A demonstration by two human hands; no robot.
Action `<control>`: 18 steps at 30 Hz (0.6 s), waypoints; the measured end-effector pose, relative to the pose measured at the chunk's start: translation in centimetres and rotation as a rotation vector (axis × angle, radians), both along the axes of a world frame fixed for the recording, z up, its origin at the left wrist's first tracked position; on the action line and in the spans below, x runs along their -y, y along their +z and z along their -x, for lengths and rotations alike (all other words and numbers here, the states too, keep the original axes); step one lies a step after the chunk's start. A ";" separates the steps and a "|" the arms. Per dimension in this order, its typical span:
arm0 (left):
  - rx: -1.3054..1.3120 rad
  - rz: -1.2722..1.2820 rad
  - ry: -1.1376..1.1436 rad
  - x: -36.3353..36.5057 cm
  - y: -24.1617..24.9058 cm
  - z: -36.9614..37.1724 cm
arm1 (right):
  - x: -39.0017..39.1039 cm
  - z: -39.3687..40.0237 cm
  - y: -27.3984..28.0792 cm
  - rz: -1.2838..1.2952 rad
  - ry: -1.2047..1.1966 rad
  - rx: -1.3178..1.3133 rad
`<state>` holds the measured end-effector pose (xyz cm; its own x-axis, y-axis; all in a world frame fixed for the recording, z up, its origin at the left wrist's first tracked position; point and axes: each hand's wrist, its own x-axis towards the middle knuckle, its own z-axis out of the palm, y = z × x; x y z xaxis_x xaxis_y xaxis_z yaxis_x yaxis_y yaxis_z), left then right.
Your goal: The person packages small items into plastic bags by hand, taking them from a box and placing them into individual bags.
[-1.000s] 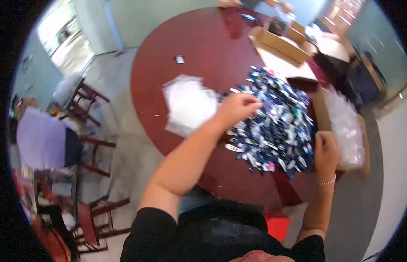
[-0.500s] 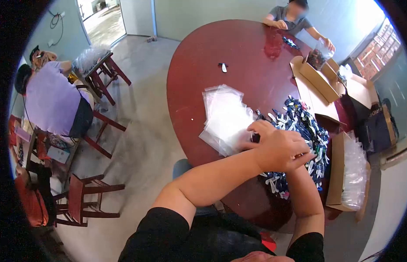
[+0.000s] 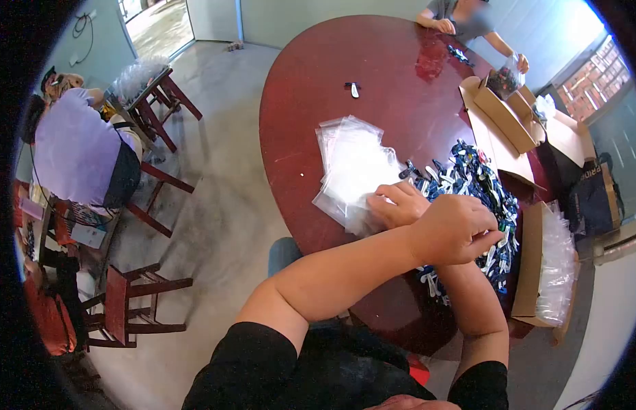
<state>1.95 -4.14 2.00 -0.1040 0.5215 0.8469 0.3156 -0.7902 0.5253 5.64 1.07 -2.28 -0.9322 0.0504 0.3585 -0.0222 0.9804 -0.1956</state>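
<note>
Most clips point(image 3: 478, 195) lie loose in a pile beside the bags point(image 3: 352, 171); the left hand point(image 3: 454, 229) is curled, its contents hidden, while the right hand point(image 3: 398, 203) presses a bag, so packing looks far from finished.

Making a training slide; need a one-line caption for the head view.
Crossed arms: left hand over the pile of small clips, right hand on the clear bags, red table.

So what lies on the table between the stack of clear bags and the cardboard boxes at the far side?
The head view shows the pile of blue and white clips between the clear bags and the cardboard boxes.
</note>
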 end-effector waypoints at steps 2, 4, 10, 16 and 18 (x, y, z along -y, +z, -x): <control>-0.006 0.010 0.040 -0.2 -0.1 0.1 | -0.6 0.0 -1.4 -0.052 0.070 -0.064; 0.008 0.002 0.034 -0.3 -0.1 0.2 | -1.3 -0.5 -1.2 -0.033 0.101 -0.048; 0.041 0.016 0.045 -0.3 0.2 0.5 | -1.3 -0.9 0.5 0.012 -0.080 0.197; 0.060 0.242 0.090 -0.9 0.2 2.4 | -0.8 -3.2 0.1 0.126 -0.221 0.010; 0.143 0.416 0.105 -1.5 -0.3 2.7 | -1.2 -4.5 1.0 0.005 -0.172 -0.077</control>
<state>-0.74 -2.64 1.67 -0.2752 0.7952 0.5402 0.2833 -0.4699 0.8360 10.15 2.23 -1.26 -0.8795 0.2086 0.4277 0.1303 0.9700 -0.2050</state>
